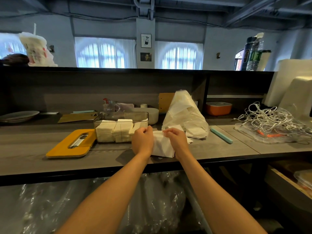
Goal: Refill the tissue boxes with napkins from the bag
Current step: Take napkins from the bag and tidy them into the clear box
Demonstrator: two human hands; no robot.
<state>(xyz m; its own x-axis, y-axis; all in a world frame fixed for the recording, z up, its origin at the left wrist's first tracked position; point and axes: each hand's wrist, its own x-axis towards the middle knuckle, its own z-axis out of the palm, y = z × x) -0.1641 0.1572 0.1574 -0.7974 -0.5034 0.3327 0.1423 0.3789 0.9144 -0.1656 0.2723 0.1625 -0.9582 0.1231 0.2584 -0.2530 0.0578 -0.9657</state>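
Note:
A stack of white napkins [162, 146] stands on the grey counter between my hands. My left hand [142, 141] grips its left side and my right hand [177, 141] pinches its top right edge. Just left of it stands a clear tissue box [121, 115] with no lid, holding upright stacks of napkins. Its yellow wooden lid [67, 147] with a slot lies flat to the left. The clear plastic bag [184, 115] of napkins stands behind my right hand, with loose napkins spilling at its foot.
A light blue bar [221, 135] lies right of the bag. A tangle of white cables [270, 120] on a clear tray fills the right end. A white bowl [152, 115], an orange container [218, 108] and a plate [18, 115] sit further back.

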